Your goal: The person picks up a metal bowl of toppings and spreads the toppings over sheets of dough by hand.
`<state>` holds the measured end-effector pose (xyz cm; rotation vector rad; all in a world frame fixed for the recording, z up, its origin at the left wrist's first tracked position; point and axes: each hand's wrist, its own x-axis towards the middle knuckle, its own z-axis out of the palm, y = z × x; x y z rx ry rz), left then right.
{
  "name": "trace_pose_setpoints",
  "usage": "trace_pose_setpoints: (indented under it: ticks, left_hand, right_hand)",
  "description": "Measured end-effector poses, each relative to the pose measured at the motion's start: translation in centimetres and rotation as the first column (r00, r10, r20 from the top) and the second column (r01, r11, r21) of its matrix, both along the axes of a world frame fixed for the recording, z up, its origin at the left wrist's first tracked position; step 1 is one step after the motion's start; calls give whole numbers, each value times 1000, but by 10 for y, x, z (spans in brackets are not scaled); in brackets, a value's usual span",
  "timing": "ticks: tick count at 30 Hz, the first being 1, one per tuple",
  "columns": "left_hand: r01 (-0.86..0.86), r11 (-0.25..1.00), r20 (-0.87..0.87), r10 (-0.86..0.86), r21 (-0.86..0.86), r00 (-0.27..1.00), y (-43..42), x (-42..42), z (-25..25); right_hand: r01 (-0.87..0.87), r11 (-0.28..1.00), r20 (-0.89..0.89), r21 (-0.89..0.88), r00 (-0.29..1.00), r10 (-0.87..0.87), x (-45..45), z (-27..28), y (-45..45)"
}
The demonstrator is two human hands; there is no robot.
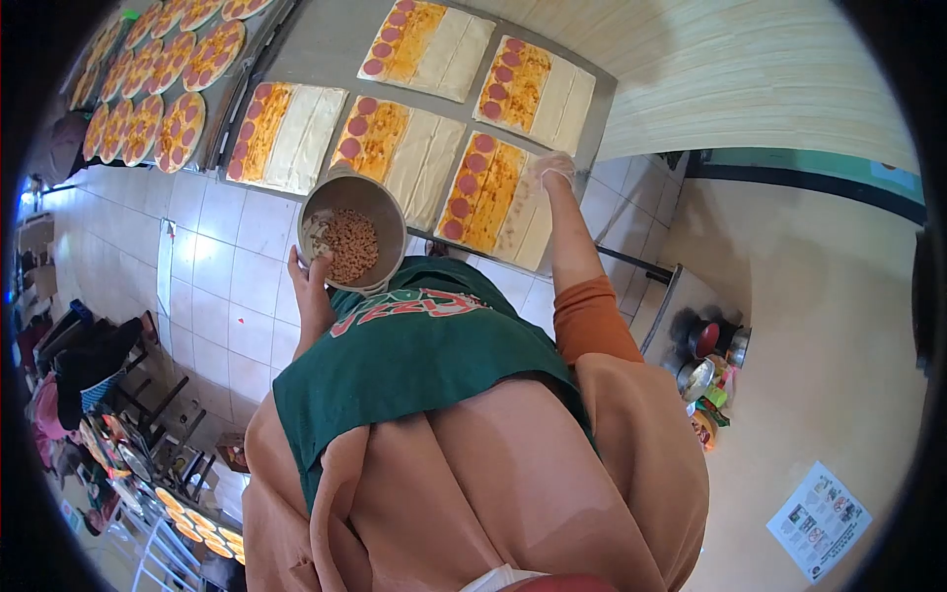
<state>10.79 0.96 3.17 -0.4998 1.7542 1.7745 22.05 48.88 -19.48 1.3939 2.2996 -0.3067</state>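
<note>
Grasping pot (387,202) w/ L hand (314,284), thumb over rim, at pot's near L side. Holding it by edge of table (316,49), just in front of green apron (424,345); can't tell if touching either. Seeing brown bits (352,247) inside pot.

Reaching R hand (555,168), in thin clear glove, well to R of pot, at far R corner of nearest sheet (534,232). Can't tell if R fingers pinched or loose, nor if touching dough. Seeing on that sheet, going R from pot: pepperoni (458,207) row, orange sauce (488,197), line of crumbs (515,209), bare dough.

Counting 4 more sheets (449,54) beyond pot, ea. w/ pepperoni, sauce & bare dough. Seeing topped rounds (182,133) in rows, well to L of pot.
</note>
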Motion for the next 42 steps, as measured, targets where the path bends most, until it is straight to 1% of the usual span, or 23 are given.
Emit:
trace_pose_setpoints:
  ticks: [2, 5, 6, 9, 12, 15, 18, 21, 24, 27, 30, 32, 33, 36, 39, 42]
  left_hand:
    - [-2, 1000, -4, 2, 4, 1000, -1, 0, -2]
    - [-8, 1000, -3, 8, 6, 1000, -2, 1, -5]
    - [-9, 1000, -2, 9, 6, 1000, -2, 1, -6]
    - [7, 1000, -2, -8, -13, 1000, -3, 1, -8]
    - [13, 1000, -5, -13, -17, 1000, 0, 1, -5]
    - [34, 999, -4, -34, -25, 999, 1, 1, -6]
    - [37, 999, -11, -37, -17, 999, 1, 2, -8]
    - [37, 999, -4, -37, -18, 999, 2, 1, -8]
    - [35, 999, -15, -35, -20, 999, 6, 2, -4]
    - [56, 998, -27, -56, -9, 998, 5, 1, -5]
    - [72, 997, -38, -72, -15, 997, 4, 1, -8]
    - [69, 998, -35, -69, -8, 997, 5, 1, -7]
    - [68, 998, -34, -68, -4, 997, 5, 1, -6]
    - [70, 997, -8, -70, -15, 998, 6, 0, -4]
    - [84, 996, -2, -84, -12, 996, 9, -1, 1]
    - [91, 996, 3, -91, -11, 996, 10, -1, 2]
  right_hand:
    - [-53, 999, -4, -2, 999, 53, -5, 16, -1]
    - [-113, 994, -8, 10, 994, 113, -6, 5, 7]
    - [-129, 992, -9, 17, 992, 129, -7, 9, 6]
    - [-31, 999, -122, 25, 992, 34, -5, 32, -2]
    - [-238, 971, 14, -30, 971, 239, -8, 52, -3]
    - [-241, 969, -2, -51, 971, 241, -2, 38, 6]
    - [-31, 999, -27, -31, 999, 30, 5, 17, 14]
    - [-34, 999, -119, -5, 992, 33, 8, 44, -3]
    - [-25, 999, -150, 37, 988, 30, 13, 41, -12]
    - [-64, 996, -97, 56, 993, 70, 19, 40, -22]
    - [-31, 997, -139, 68, 989, 40, 25, 34, -31]
    - [-10, 994, -156, 106, 987, 26, 35, 18, -31]
    - [2, 992, -165, 125, 986, 19, 36, 21, -35]
    - [120, 992, -204, 50, 973, -107, 43, 29, -47]
    - [31, 995, -208, 99, 978, -10, 51, 21, -55]
    - [-34, 993, -143, 117, 988, 51, 57, 11, -59]
